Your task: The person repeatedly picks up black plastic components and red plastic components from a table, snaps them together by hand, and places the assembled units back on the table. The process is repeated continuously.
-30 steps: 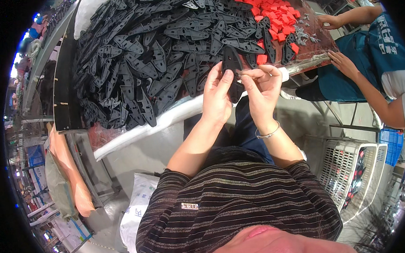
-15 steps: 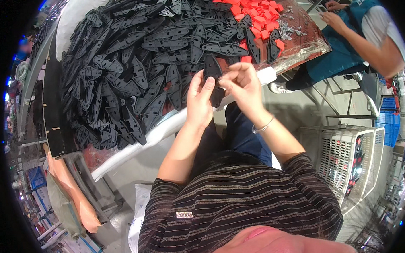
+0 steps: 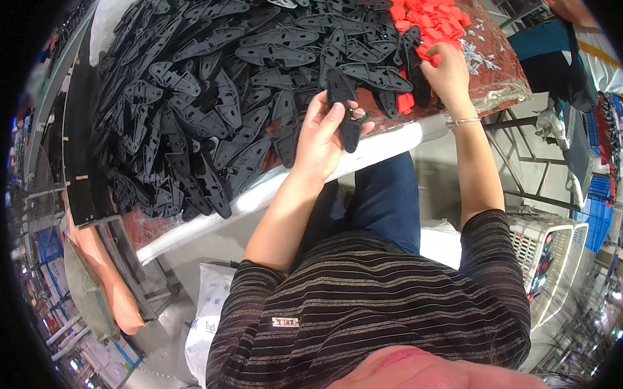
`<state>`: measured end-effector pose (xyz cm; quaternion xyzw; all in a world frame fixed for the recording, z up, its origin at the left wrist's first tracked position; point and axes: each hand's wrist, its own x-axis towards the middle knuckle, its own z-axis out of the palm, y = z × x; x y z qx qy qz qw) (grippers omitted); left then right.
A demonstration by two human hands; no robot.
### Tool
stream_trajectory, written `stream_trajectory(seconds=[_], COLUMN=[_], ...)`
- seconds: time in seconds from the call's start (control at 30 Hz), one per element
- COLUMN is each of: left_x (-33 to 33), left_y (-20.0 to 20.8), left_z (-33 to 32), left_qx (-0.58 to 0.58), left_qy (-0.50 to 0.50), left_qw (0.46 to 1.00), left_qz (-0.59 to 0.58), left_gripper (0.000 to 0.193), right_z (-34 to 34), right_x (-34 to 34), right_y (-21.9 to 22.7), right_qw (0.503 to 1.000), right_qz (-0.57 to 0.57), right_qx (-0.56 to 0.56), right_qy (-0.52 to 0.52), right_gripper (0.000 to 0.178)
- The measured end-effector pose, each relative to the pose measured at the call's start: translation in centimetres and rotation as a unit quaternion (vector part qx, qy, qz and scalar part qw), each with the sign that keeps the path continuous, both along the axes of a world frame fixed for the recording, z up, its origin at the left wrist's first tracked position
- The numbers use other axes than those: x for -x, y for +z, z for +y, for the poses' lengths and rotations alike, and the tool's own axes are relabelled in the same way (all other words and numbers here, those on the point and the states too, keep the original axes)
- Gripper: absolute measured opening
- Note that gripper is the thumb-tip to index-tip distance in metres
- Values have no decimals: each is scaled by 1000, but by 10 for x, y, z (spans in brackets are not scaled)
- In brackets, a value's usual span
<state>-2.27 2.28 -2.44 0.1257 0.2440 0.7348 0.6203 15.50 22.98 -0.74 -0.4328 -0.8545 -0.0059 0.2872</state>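
Observation:
My left hand (image 3: 322, 140) is closed around a long black plastic part (image 3: 342, 90) with tapered ends and holds it upright at the table's near edge. A small shiny metal piece (image 3: 358, 113) shows near the part's middle. Out to the right, my right hand (image 3: 450, 76) reaches to the near edge of a heap of red plastic pieces (image 3: 425, 15). Its fingers are bent and pressed together against the red pieces, and what they hold is hidden. A large pile of similar black parts (image 3: 252, 76) covers the table to the left.
Small silvery metal pieces (image 3: 481, 51) lie right of the red heap. A white padded strip (image 3: 257, 200) runs along the table's near edge. Another person (image 3: 560, 55) is at the far right. A white plastic crate (image 3: 557, 261) stands at the lower right.
My right hand has left the black part and moved right and away from me to the red heap. My left hand keeps holding the part. The other person has shifted.

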Motion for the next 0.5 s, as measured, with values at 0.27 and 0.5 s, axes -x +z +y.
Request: stream_trajectory(seconds=[0.27, 0.5], left_x=[-1, -7], left_y=[-1, 9], left_z=[-2, -19], left_qx=[-10, -21], left_qy=[34, 88], left_qw=[999, 993], left_qz=[9, 72], left_gripper=[19, 25], right_z=[-106, -159], right_x=[16, 25], right_y=[22, 32], right_qw=[784, 798], right_qz=[311, 296], right_qx=[483, 464], right_qy=[238, 245], right_gripper=[16, 27])
